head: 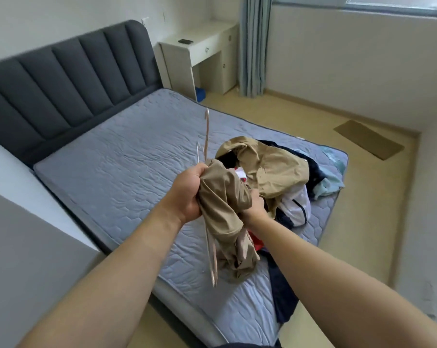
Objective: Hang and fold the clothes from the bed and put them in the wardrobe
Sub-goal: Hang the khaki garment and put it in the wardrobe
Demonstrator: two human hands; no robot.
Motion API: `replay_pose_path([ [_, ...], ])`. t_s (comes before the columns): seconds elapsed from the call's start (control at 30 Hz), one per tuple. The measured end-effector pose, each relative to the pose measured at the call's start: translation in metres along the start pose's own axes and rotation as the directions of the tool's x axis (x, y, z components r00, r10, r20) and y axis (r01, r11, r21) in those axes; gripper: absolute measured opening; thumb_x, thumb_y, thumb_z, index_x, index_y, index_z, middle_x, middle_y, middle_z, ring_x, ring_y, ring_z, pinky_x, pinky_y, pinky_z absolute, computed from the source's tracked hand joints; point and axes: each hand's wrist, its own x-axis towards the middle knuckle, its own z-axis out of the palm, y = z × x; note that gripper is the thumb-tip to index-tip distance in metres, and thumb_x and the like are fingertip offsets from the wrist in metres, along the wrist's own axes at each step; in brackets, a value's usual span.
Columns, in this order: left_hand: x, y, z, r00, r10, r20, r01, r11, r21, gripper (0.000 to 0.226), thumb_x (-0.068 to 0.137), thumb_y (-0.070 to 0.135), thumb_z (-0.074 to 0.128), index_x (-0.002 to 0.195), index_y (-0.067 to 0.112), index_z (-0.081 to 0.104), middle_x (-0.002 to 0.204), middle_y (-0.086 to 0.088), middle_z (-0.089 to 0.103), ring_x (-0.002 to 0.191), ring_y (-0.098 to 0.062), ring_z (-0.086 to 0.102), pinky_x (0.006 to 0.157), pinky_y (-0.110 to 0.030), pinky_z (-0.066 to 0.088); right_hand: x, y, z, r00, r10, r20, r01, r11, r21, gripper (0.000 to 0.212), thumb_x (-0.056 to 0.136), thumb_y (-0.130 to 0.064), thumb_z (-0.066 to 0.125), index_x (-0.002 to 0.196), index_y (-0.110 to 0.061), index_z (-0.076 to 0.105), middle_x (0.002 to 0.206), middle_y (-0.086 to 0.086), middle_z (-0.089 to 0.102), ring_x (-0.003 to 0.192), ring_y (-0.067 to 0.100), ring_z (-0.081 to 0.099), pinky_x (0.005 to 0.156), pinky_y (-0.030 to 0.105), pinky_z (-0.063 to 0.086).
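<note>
- Your one wide-angle head camera looks forward and down along your forearms onto the bed [112,172].
- It sits near your left hand [187,194] and right hand [255,207] at frame centre; the headboard [62,79] lies upper left.

Tan cloth garment [225,197]: bunched, raised above grey quilted mattress [117,172]. Thin pink hangers [213,272] upright, touching it. Mixed clothes pile [296,204] near mattress's right edge.

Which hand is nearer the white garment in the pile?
Right. The right hand, gripping the tan garment, sits just left of the white garment; the left hand is farther left, across the bunched tan fabric, holding it with the hanger.
</note>
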Motion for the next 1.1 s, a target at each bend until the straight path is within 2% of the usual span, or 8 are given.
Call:
replay_pose_path([
  [0.1, -0.016, 0.011, -0.003, 0.999, 0.052, 0.004, -0.052, 0.999, 0.013, 0.043, 0.091, 0.019, 0.045, 0.054, 0.012, 0.066, 0.059, -0.004, 0.06, 0.056, -0.015, 0.063, 0.056, -0.025, 0.054, -0.001, 0.002, 0.008, 0.983, -0.113, 0.146, 0.135, 0.979, -0.151, 0.066, 0.091, -0.028, 0.071, 0.148, -0.011, 0.042, 0.148, 0.013, 0.047, 0.134, 0.035, 0.048, 0.111, 0.043, 0.042],
  [0.2, -0.033, 0.029, -0.008, 0.993, 0.114, 0.007, -0.114, 0.993, -0.002, 0.032, 0.086, 0.02, 0.047, 0.066, 0.009, 0.07, 0.071, -0.008, 0.065, 0.067, -0.021, 0.067, 0.064, -0.028, 0.058, -0.007, -0.004, 0.014, 0.941, -0.28, 0.189, 0.334, 0.853, -0.401, 0.044, 0.1, -0.023, 0.053, 0.143, -0.013, 0.051, 0.141, 0.012, 0.057, 0.133, 0.035, 0.051, 0.108, 0.046, 0.042],
  [0.33, -0.048, 0.049, -0.024, 0.956, 0.227, -0.183, -0.205, 0.97, 0.135, 0.026, 0.087, 0.022, 0.052, 0.066, 0.013, 0.064, 0.066, -0.006, 0.06, 0.065, -0.021, 0.059, 0.062, -0.026, 0.053, -0.01, -0.038, -0.003, 0.962, -0.272, 0.018, 0.265, 0.918, -0.296, 0.03, 0.092, -0.023, 0.056, 0.121, -0.014, 0.058, 0.115, 0.011, 0.066, 0.108, 0.034, 0.061, 0.092, 0.041, 0.052],
  [0.43, -0.052, 0.056, -0.041, 0.858, 0.374, -0.353, -0.258, 0.907, 0.333, 0.019, 0.084, 0.023, 0.069, 0.089, 0.005, 0.074, 0.08, -0.013, 0.069, 0.074, -0.024, 0.064, 0.067, -0.031, 0.052, -0.012, -0.076, -0.024, 0.953, -0.288, -0.094, 0.257, 0.933, -0.253, 0.016, 0.091, -0.016, 0.049, 0.105, -0.013, 0.056, 0.1, 0.009, 0.062, 0.099, 0.033, 0.058, 0.082, 0.039, 0.051],
  [0.63, -0.051, 0.054, -0.07, 0.772, 0.447, -0.451, -0.199, 0.845, 0.497, 0.023, 0.081, 0.013, 0.078, 0.095, -0.003, 0.07, 0.09, -0.022, 0.074, 0.08, -0.033, 0.07, 0.076, -0.043, 0.059, -0.041, -0.163, -0.059, 0.833, -0.499, -0.239, 0.508, 0.861, -0.024, 0.01, 0.083, -0.015, 0.057, 0.085, -0.013, 0.066, 0.079, 0.004, 0.067, 0.077, 0.022, 0.064, 0.061, 0.029, 0.048],
  [0.77, -0.049, 0.053, -0.084, 0.736, 0.496, -0.462, -0.212, 0.816, 0.538, 0.012, 0.089, 0.015, 0.07, 0.089, 0.004, 0.065, 0.069, -0.009, 0.053, 0.056, -0.02, 0.042, 0.049, -0.025, 0.034, -0.065, -0.195, -0.072, 0.757, -0.581, -0.298, 0.611, 0.792, 0.006, 0.008, 0.08, -0.023, 0.06, 0.074, -0.021, 0.064, 0.069, -0.007, 0.064, 0.069, 0.013, 0.06, 0.054, 0.024, 0.041],
  [0.93, -0.045, 0.05, -0.082, 0.766, 0.486, -0.42, -0.253, 0.829, 0.498, 0.026, 0.091, 0.026, 0.073, 0.08, 0.005, 0.064, 0.069, -0.008, 0.053, 0.047, -0.014, 0.035, 0.043, -0.023, 0.028, -0.076, -0.203, -0.073, 0.701, -0.649, -0.297, 0.655, 0.75, -0.092, 0.012, 0.077, -0.029, 0.062, 0.066, -0.026, 0.062, 0.059, -0.018, 0.062, 0.064, 0.006, 0.057, 0.047, 0.014, 0.036],
  [1.1, -0.039, 0.03, -0.07, 0.86, 0.42, -0.289, -0.297, 0.874, 0.386, 0.017, 0.084, 0.012, 0.079, 0.087, 0.004, 0.064, 0.067, -0.008, 0.06, 0.05, -0.016, 0.053, 0.047, -0.023, 0.039, -0.071, -0.201, -0.068, 0.742, -0.626, -0.239, 0.623, 0.776, -0.099, 0.011, 0.08, -0.035, 0.068, 0.089, -0.03, 0.065, 0.084, -0.016, 0.064, 0.08, 0.002, 0.059, 0.059, 0.018, 0.041],
])
